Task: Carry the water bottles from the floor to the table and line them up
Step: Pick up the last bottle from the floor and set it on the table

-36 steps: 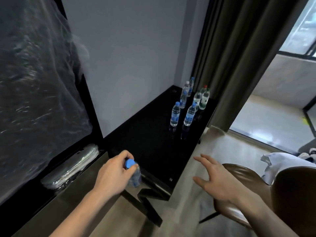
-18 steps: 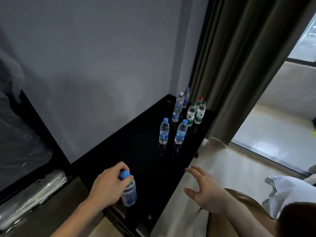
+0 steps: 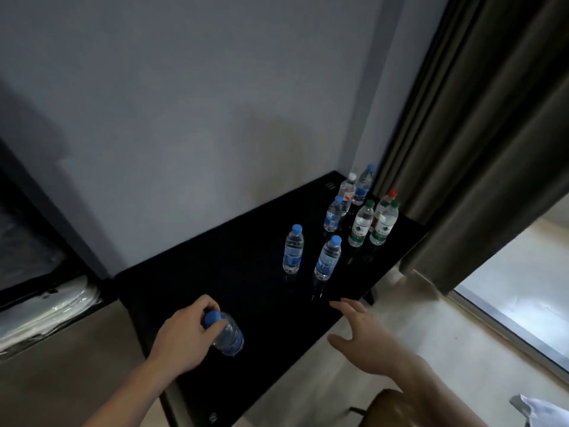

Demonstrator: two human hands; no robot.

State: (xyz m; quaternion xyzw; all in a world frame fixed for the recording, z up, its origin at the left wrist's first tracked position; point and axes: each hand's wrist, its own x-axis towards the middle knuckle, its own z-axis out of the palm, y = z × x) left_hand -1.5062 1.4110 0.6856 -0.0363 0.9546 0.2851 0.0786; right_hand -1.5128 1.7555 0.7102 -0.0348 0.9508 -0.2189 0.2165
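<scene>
Water bottle [image 3: 228, 335] in left hand [image 3: 181, 340] grip, above black table [image 3: 221, 266].

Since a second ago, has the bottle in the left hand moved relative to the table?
Yes. The held bottle, gripped by the left hand, was beyond the black table's near corner; now it is over the tabletop, closer to the standing bottles.

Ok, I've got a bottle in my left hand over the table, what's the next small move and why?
Probably carry the held bottle forward and stand it behind the nearest blue-capped bottle: your left hand grips it by the neck over the table's near end, while the others stand in two rows further along.
</scene>
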